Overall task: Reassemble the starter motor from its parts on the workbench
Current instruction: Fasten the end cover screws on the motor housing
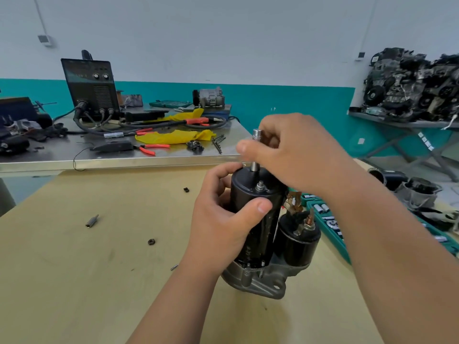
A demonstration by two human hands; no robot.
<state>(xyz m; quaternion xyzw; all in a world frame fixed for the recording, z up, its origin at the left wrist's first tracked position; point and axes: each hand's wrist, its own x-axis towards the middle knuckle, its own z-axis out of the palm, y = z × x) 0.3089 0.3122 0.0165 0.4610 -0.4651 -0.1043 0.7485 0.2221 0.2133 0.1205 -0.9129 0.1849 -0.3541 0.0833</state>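
Note:
The starter motor (pixel 258 234) stands upright on the wooden bench, black body over a grey aluminium nose housing (pixel 263 281). Its black solenoid (pixel 296 238) sits at the right side with copper terminals on top. My left hand (pixel 223 219) wraps around the black body, thumb across the front. My right hand (pixel 295 155) pinches a chrome socket driver (pixel 255 150) that stands vertically on the rear end cap. A second stud with a nut (pixel 260 186) shows on the cap in front of the driver.
Loose on the bench lie a small socket bit (pixel 92 220), a dark nut (pixel 151 242), a small black piece (pixel 186 189) and a thin pin (pixel 174 266). A green socket set tray (pixel 330 224) lies right of the motor. Behind stands a steel table (pixel 124 157) with a welder, pliers and yellow rags.

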